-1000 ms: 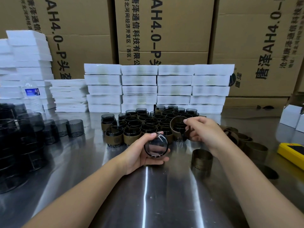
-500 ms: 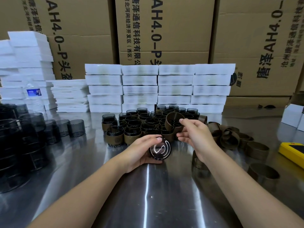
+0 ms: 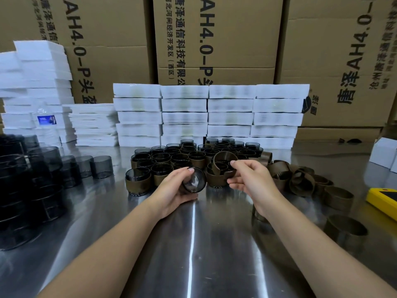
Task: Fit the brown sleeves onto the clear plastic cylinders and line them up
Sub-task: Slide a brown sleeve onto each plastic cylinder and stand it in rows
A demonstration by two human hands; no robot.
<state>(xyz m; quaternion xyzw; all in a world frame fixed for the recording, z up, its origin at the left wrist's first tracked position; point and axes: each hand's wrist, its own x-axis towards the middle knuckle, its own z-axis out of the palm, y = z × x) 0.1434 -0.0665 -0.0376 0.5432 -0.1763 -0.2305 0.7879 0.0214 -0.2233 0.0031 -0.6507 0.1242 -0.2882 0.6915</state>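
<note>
Fingers of the left hand curl round a clear plastic cylinder, holding it on its side just above the steel counter with one round end turned toward the camera. Fingers of the right hand pinch a brown sleeve by its rim; the ring is lifted off the counter, tilted, just beside the held cylinder and apart from it. Both hands are near the middle of the counter, directly in front of a packed cluster of sleeved cylinders that stand upright in rows reaching back toward the far edge. Loose brown sleeves lie heaped toward the right edge, some upright and some tipped, with a few separate ones nearer the front right corner. Along the left edge stand tall dark stacks of bare cylinders, and a short row of single bare cylinders sits between those stacks and the cluster. White foam trays are piled along the far edge, with a water bottle standing before the left piles. A yellow object lies at the right edge, partly cut off, and small white boxes sit in the far right corner. Large printed cardboard cartons rise behind the counter.
</note>
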